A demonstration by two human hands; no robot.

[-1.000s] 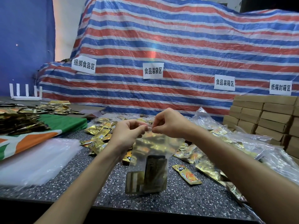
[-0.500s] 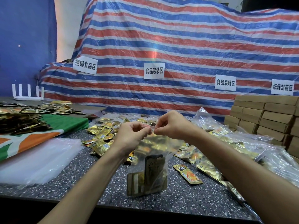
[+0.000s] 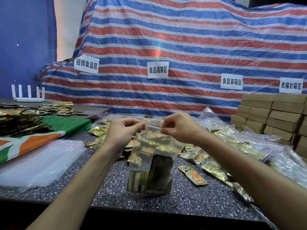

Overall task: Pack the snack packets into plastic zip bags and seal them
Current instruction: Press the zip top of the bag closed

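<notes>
A clear zip bag (image 3: 150,165) stands upright on the speckled table (image 3: 191,198) in front of me, with gold and dark snack packets inside its lower half. My left hand (image 3: 123,131) pinches the left end of the bag's zip strip. My right hand (image 3: 178,126) pinches the strip's right end, a short gap away. Loose gold snack packets (image 3: 193,175) lie scattered on the table behind and to the right of the bag.
A stack of empty clear bags (image 3: 38,163) lies at the left on a green, white and orange cloth (image 3: 33,135). Filled plastic bags (image 3: 265,146) pile at the right before stacked cardboard boxes (image 3: 274,117). A striped tarp (image 3: 182,55) with paper labels rises behind.
My hands have slid apart along the zip strip, the right one moving rightward, so a stretch of the strip shows between them. The bag stays standing in place.
</notes>
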